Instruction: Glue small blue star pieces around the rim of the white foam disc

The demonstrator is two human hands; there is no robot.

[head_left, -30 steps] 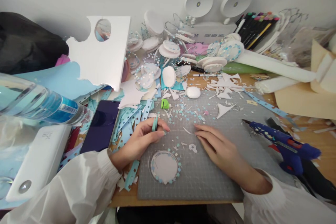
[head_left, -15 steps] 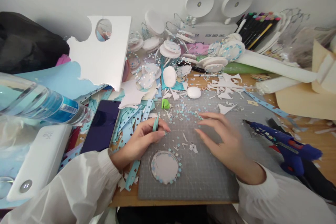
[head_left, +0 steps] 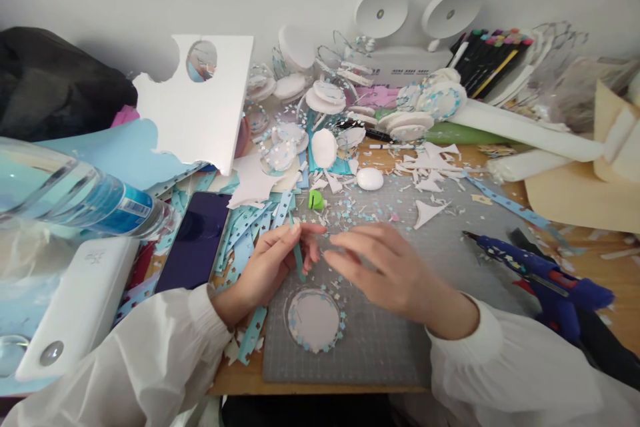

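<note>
My left hand (head_left: pixel 273 250) is closed around a slim teal strip (head_left: pixel 299 257), which sticks out above and below the fingers. Its index finger points right. Just across from it, my right hand (head_left: pixel 383 263) has its fingers stretched out and slightly apart, with nothing visible between them. The fingertips of both hands nearly meet above the grey cutting mat (head_left: pixel 400 360). Below them lies a round white disc (head_left: pixel 314 320) edged with small blue and white stars. Loose stars and a lime-green craft punch (head_left: pixel 316 199) lie beyond the hands.
A blue glue gun (head_left: pixel 545 273) rests at the right. On the left are a phone (head_left: pixel 193 240), a white power bank (head_left: pixel 75 307) and a water bottle (head_left: pixel 95 190). Foam scraps (head_left: pixel 430 210), star-punched strips (head_left: pixel 250 227) and decorated discs (head_left: pixel 325 97) crowd the back.
My right hand has moved left, close to the left fingertips. My left hand has turned, its index finger now extended and more of the teal strip showing. The view has shifted slightly.
</note>
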